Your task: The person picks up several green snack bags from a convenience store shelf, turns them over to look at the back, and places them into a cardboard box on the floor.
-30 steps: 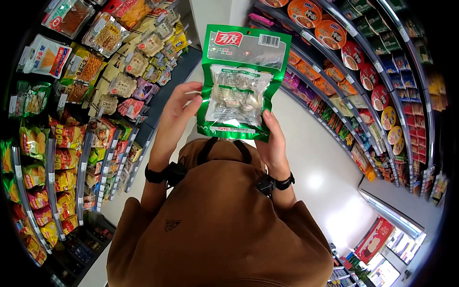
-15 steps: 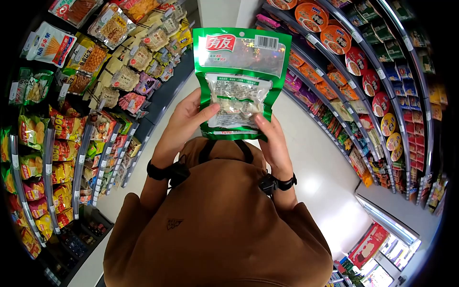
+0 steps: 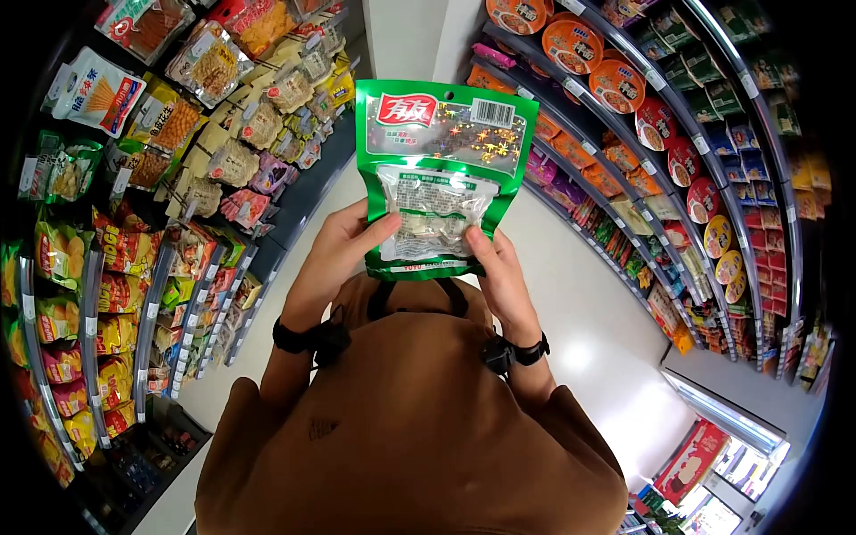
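Observation:
Between both hands I hold a green and silver snack bag in front of me, upright, with its printed side and a barcode at the top right facing me. A red logo is at its top left, and through a clear window a smaller packet shows. My left hand grips the bag's lower left edge, thumb on the front. At the lower right edge my right hand holds it the same way, thumb pressed on the front. The fingers behind the bag are hidden.
Shelves of bagged snacks line the left side of the aisle. On the right, shelves carry bowl noodles and small packets. Pale floor runs between them. A red poster stands near bright windows at the lower right.
The bag and both hands have moved slightly down and to the left in view. The glare on the bag's upper panel has shifted, so gold star-shaped glints show there.

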`<action>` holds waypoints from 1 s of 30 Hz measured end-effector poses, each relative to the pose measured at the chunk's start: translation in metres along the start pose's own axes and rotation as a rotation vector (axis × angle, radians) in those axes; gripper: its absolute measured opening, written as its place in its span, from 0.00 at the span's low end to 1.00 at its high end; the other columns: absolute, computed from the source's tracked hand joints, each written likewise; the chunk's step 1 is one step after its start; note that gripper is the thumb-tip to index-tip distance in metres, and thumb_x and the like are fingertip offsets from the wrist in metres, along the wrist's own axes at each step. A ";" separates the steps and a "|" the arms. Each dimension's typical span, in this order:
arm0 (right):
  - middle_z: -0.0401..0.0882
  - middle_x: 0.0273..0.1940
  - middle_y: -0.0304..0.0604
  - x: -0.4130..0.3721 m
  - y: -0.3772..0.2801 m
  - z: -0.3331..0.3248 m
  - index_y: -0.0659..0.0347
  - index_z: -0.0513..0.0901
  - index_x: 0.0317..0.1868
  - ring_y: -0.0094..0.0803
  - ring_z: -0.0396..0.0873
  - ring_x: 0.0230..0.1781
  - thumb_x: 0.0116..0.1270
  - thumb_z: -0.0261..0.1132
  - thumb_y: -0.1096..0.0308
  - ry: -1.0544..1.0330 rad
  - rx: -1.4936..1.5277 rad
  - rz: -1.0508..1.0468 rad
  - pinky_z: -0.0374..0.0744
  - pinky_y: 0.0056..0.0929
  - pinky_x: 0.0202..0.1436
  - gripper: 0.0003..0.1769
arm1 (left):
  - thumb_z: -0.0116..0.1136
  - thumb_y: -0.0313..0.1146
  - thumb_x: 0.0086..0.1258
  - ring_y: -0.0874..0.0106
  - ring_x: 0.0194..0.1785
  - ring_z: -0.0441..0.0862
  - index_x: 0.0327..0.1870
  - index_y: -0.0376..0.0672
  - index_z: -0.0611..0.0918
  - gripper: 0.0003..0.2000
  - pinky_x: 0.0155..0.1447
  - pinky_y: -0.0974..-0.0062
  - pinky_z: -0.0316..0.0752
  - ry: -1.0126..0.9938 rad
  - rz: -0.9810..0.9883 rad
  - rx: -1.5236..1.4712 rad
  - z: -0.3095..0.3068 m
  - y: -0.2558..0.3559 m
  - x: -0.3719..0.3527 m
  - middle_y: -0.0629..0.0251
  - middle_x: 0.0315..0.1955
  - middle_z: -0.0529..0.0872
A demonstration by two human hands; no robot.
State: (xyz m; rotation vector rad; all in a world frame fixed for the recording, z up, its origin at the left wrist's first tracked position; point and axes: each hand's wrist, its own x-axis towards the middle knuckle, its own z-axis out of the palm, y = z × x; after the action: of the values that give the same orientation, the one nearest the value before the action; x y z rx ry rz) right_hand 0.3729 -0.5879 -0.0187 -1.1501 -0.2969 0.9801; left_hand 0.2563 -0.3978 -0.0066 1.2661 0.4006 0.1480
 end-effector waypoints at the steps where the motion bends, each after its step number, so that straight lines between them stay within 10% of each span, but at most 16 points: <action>1: 0.78 0.60 0.41 0.001 0.001 -0.001 0.65 0.72 0.67 0.25 0.74 0.60 0.79 0.57 0.58 -0.018 -0.040 -0.002 0.69 0.28 0.67 0.25 | 0.56 0.34 0.78 0.80 0.52 0.78 0.59 0.33 0.79 0.16 0.58 0.79 0.72 -0.004 0.016 -0.014 -0.001 0.000 -0.001 0.66 0.50 0.85; 30: 0.81 0.55 0.40 0.025 -0.009 -0.016 0.65 0.78 0.61 0.23 0.75 0.54 0.78 0.59 0.58 -0.116 -0.256 0.029 0.73 0.25 0.60 0.21 | 0.65 0.25 0.70 0.75 0.58 0.78 0.63 0.35 0.73 0.22 0.63 0.73 0.71 0.071 0.065 0.050 0.006 -0.010 0.008 0.62 0.56 0.82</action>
State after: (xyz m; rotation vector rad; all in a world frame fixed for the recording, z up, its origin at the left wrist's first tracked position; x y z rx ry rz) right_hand 0.4023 -0.5798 -0.0244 -1.3341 -0.5112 1.0571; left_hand 0.2650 -0.4038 -0.0160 1.3261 0.4266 0.2395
